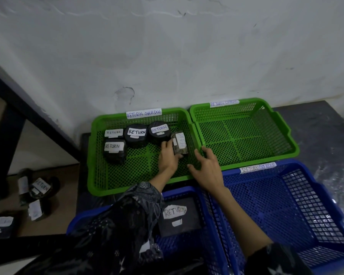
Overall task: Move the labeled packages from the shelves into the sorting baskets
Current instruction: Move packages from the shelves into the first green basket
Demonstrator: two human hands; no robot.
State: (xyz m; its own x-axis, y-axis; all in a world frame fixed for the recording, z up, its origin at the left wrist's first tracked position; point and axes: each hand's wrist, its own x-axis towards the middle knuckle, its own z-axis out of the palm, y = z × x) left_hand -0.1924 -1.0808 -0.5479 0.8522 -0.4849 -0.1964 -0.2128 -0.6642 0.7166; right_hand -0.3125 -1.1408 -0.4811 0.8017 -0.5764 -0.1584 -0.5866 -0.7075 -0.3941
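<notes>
While the left hand (168, 155) grips a clear-wrapped labeled package (179, 143) inside the left green basket (99, 175), the right hand (206, 167) – fingers spread, released – rests on its rim.

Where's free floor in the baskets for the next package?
Far-right green basket and near-right blue basket show bare mesh throughout. Far-left green basket is free along its near half; its far side is crowded with RETURN packages and both hands.

We've got both arms reaching forward; left hand (168, 155) curled, pinching something at its fingertips, right hand (206, 167) loose, fingers spread, palm down.
</notes>
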